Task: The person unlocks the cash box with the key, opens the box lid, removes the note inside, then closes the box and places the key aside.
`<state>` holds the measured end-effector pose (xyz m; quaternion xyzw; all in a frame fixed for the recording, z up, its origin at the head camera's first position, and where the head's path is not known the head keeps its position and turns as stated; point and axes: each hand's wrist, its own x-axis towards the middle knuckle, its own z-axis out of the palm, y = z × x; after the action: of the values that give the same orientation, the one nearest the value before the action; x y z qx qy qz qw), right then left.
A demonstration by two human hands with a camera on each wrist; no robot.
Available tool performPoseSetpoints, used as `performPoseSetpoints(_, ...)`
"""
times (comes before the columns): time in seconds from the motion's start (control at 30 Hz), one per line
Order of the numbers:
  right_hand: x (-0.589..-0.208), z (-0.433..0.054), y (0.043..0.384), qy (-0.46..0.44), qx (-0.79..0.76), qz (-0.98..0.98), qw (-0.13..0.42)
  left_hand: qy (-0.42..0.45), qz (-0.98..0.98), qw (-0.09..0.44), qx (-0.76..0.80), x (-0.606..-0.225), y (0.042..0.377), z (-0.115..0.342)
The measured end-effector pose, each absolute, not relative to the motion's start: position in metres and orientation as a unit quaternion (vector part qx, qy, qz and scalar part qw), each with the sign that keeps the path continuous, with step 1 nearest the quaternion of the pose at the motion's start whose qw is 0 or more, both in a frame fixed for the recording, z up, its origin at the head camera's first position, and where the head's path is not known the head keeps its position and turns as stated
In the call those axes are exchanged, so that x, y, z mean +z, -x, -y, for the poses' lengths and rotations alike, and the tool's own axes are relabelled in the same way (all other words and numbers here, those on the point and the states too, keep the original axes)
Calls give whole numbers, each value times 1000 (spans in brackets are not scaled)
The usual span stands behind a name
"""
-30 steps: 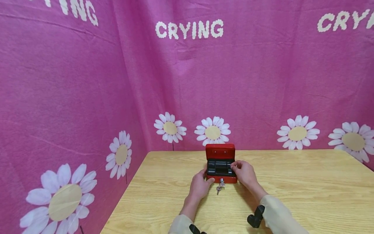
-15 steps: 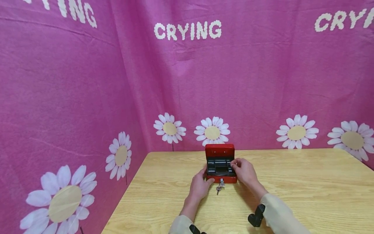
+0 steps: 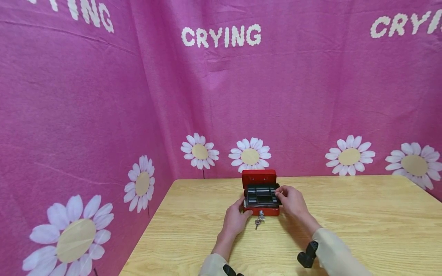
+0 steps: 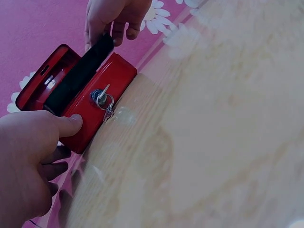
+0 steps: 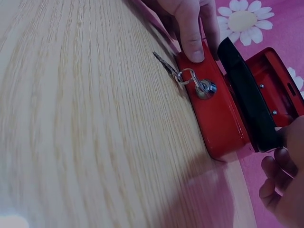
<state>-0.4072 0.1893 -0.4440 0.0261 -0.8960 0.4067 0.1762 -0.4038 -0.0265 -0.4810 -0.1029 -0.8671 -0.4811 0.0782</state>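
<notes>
A red cash box (image 3: 255, 211) stands on the table with its lid (image 3: 259, 178) raised. Its black compartment tray (image 3: 264, 191) is lifted partly out and sits tilted above the box's rim. My right hand (image 3: 292, 201) pinches the tray's right end between thumb and fingers, as the right wrist view also shows. On the left side, my left hand (image 3: 235, 219) grips the box, thumb (image 4: 71, 125) on the front wall and fingers round the side. A key (image 5: 164, 62) hangs by a ring from another key in the front lock (image 5: 206, 89). The inside below the tray is mostly hidden.
The box rests on a pale wooden table (image 3: 362, 214). Behind it and along the left hangs a magenta cloth (image 3: 293, 96) printed with white daisies and lettering. Black camera mounts (image 3: 307, 254) sit on both wrists.
My right hand has raised the black tray out of its seat in the box and shifted it slightly right. The left hand keeps its grip on the box's left side.
</notes>
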Motion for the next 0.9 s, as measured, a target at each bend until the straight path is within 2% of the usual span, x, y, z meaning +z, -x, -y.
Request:
performPoseSetpoints(0.3, -444, -204, 404, -26, 401, 902, 160, 114, 865, 84, -482, -481, 404, 27)
performPoseSetpoints(0.53, -442, -216, 401, -40, 386, 903, 184, 95, 874, 70, -471, -479, 402, 26)
performPoseSetpoints(0.73, -441, -224, 398, -42, 389, 902, 183, 89, 874, 63, -473, -478, 401, 25)
performPoseSetpoints(0.9, -443, -232, 397, -45, 377, 904, 196, 101, 875, 79, -468, -479, 401, 25)
